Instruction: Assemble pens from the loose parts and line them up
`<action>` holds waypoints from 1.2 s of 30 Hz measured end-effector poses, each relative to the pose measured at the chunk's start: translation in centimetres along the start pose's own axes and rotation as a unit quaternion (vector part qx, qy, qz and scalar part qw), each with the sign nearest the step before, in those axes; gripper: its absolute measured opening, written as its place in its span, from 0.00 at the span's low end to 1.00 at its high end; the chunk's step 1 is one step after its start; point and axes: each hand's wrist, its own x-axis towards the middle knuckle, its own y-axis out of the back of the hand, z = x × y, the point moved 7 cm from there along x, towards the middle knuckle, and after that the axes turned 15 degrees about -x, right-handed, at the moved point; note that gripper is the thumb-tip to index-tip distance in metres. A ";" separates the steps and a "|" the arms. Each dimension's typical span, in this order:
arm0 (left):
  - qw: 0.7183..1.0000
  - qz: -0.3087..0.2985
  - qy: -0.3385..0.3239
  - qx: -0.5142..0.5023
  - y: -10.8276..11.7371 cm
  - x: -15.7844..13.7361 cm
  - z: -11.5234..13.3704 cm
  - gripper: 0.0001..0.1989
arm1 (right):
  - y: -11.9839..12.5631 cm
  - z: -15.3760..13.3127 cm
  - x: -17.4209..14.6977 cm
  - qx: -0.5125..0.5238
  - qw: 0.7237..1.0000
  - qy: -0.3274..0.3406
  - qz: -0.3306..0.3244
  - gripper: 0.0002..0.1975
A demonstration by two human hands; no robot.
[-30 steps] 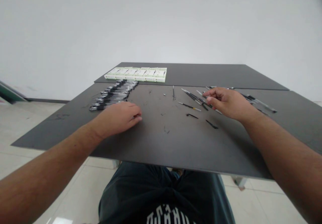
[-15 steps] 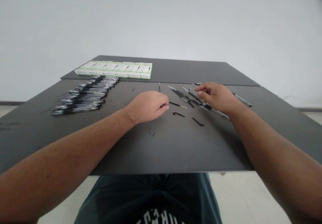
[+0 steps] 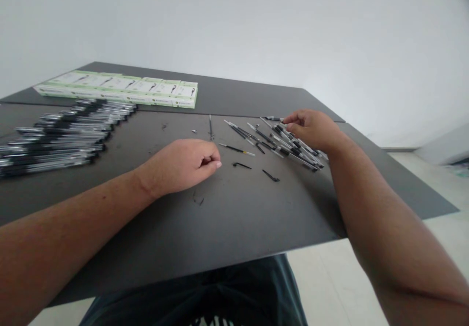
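Observation:
My left hand [image 3: 183, 166] is low over the middle of the table, its fingers curled in and the thumb against them. Whatever it may hold is hidden. Just right of it lie a pen refill [image 3: 236, 149] with a yellow band and two small black pen caps with clips, a nearer cap [image 3: 271, 175] and another cap [image 3: 242, 165]. My right hand [image 3: 311, 128] is at the far side of a loose pile of pen barrels [image 3: 298, 150], thumb and forefinger slightly apart, with nothing visible between them. Several dark refills [image 3: 240, 132] lie left of that pile.
Many clear-and-black pens [image 3: 69, 133] lie in a long row on the left. Behind them stands a line of white-and-green boxes [image 3: 117, 89]. A thin refill [image 3: 210, 127] and a small pen tip [image 3: 194, 131] lie mid-table. A wall rises behind the grey table [image 3: 234, 218].
The view has turned to the right, so the pens and boxes shift left. My left hand has drawn back from the refills. My right hand remains by the barrel pile.

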 end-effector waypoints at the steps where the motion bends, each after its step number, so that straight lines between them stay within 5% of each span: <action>1: 1.000 0.000 0.003 -0.002 0.0 0.0 -0.1 0.15 | 0.0 0.5 0.1 -0.009 1.000 -0.004 -0.006 0.16; 7: 1.000 0.008 0.016 0.005 0.1 0.1 -0.6 0.16 | 0.1 2.6 0.3 -0.014 0.999 -0.014 -0.036 0.12; 17: 0.999 -0.011 0.042 0.004 -0.3 0.2 -1.0 0.17 | -2.0 -0.4 -0.7 -0.078 0.977 0.092 -0.177 0.02; 36: 0.999 -0.032 0.035 -0.001 -0.5 0.1 -0.9 0.17 | -3.9 -1.0 -1.3 -0.168 0.947 0.090 -0.259 0.08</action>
